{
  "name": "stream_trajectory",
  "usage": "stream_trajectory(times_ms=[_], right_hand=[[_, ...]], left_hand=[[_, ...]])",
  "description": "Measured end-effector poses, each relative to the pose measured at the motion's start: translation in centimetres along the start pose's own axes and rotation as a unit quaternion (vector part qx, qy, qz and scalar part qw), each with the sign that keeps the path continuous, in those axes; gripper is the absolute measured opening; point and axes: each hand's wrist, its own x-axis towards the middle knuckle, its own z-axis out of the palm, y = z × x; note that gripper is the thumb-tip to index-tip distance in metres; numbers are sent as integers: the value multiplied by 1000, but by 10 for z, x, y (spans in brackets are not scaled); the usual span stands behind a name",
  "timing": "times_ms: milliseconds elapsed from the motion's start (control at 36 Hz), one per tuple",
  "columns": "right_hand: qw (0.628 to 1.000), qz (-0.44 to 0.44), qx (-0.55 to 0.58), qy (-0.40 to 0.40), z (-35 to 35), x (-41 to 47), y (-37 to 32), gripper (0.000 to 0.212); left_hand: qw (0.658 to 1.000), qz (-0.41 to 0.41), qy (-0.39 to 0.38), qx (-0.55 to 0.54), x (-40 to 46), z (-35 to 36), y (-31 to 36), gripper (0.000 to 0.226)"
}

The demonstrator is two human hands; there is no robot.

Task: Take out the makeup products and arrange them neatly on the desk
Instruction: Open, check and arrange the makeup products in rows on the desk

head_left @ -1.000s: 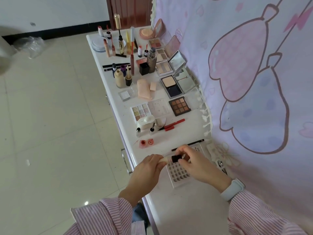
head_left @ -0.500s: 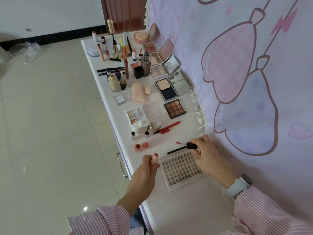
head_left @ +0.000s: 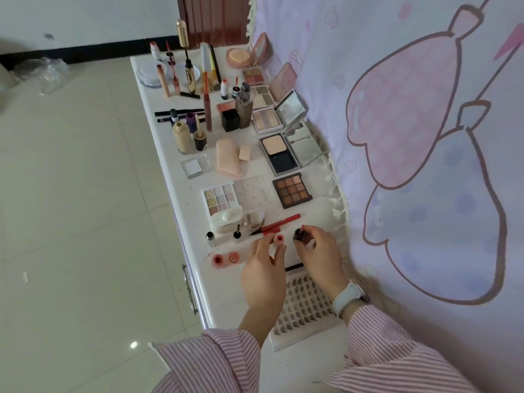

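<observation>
Makeup products lie in rows along a narrow white desk point(head_left: 170, 171). My left hand point(head_left: 263, 273) pinches a small lip-colour tube point(head_left: 279, 239) with a red top, held upright on the desk. My right hand point(head_left: 319, 251) grips the tube's dark cap with its applicator wand point(head_left: 298, 234) just to the right. Both hands sit beside a red pencil point(head_left: 280, 221). Two small round pink pots point(head_left: 225, 258) stand left of my left hand. A white tray of false lashes point(head_left: 304, 304) lies under my wrists.
Open eyeshadow palettes point(head_left: 292, 190), a mirrored powder compact point(head_left: 280, 156), bottles, mascaras and a sponge point(head_left: 226, 157) fill the desk's far part. A pink and lilac printed cloth point(head_left: 411, 137) hangs along the right. The desk's left edge drops to a tiled floor point(head_left: 71, 194).
The cap with its wand was pulled off the tube. Both hands then moved forward and set tube and cap near the red pencil.
</observation>
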Motion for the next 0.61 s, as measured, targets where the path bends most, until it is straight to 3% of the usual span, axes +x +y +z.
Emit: stream_trajectory(times_ms=[278, 389, 472, 611], right_hand=[[998, -15, -59, 1, 12, 4, 12, 21], [999, 6, -47, -7, 7, -2, 8, 42], [999, 14, -24, 28, 0, -18, 6, 41], [989, -60, -127, 49, 2, -46, 19, 27]], left_hand=[[998, 5, 26, 62, 9, 12, -7, 28], [997, -1, 20, 71, 10, 12, -10, 36], [997, -10, 4, 78, 4, 9, -14, 45], [993, 88, 22, 76, -24, 0, -23, 33]])
